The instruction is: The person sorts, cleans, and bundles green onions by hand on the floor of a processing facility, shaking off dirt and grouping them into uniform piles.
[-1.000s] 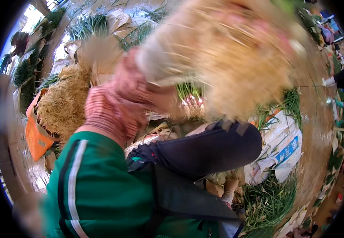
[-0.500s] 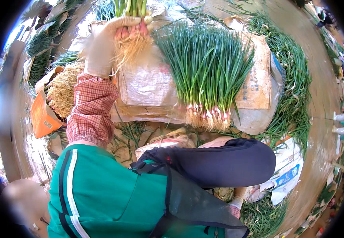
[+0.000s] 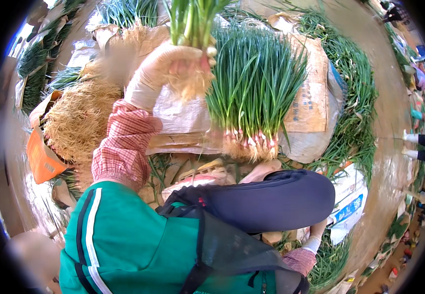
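The left hand (image 3: 161, 63), in a pale glove, has its fingers wrapped around a bunch of green onions (image 3: 190, 29) at the top middle; a bigger pile (image 3: 256, 93) lies right of it; the right hand (image 3: 317, 229), lower right, is near a white bag (image 3: 347, 203); I can't tell its fingers.

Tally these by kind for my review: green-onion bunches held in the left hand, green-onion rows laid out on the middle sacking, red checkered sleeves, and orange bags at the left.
Green-onion bunch in the left hand: 1
Green-onion row on the sacking: 1
Red checkered sleeves: 2
Orange bag: 1
Total: 5
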`<state>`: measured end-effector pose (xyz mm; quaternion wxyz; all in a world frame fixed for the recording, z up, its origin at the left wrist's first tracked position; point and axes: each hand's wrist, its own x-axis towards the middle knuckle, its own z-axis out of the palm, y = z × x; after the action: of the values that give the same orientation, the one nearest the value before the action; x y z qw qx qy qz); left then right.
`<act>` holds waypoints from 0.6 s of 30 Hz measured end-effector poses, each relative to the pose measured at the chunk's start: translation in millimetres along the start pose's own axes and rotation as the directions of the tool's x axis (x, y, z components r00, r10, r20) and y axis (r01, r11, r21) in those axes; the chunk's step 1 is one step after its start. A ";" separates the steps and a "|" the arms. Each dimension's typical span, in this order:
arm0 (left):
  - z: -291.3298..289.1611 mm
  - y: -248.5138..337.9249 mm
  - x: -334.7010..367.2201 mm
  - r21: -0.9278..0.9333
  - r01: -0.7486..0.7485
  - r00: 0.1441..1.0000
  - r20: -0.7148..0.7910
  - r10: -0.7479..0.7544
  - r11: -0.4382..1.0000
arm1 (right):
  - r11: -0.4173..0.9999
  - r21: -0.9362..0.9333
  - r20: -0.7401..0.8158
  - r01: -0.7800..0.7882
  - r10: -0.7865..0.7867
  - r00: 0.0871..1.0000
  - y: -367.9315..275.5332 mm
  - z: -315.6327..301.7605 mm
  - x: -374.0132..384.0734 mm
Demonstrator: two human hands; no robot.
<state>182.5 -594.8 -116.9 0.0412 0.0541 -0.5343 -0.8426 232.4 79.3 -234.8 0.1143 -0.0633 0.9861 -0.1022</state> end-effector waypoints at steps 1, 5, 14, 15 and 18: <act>12.2 -3.4 0.8 0.038 0.060 0.998 0.020 -0.061 0.997 | 0.997 0.076 -0.056 -0.005 0.009 0.998 -10.4 -9.2 3.1; 33.6 -48.7 8.0 -0.010 0.193 0.976 0.108 -0.190 0.981 | 0.994 0.099 -0.093 0.039 -0.030 0.995 -32.8 -17.7 20.6; 96.4 -104.2 -12.5 -0.186 0.380 0.922 0.154 -0.355 0.906 | 0.924 0.383 0.068 0.018 -0.048 0.997 -61.0 -22.3 95.1; 96.5 -103.5 -7.3 -0.210 0.384 0.920 0.166 -0.354 0.899 | 0.907 0.420 0.082 0.044 -0.086 0.993 -72.1 -26.6 107.6; 101.1 -116.2 10.1 -0.240 0.332 0.937 0.194 -0.290 0.912 | 0.872 0.453 0.099 0.187 -0.258 0.961 -145.0 -60.6 148.1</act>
<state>157.6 -456.1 -179.8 -0.1283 0.0675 -0.4008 -0.9046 89.6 -72.1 -177.2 0.1898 -0.1571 0.9116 -0.3291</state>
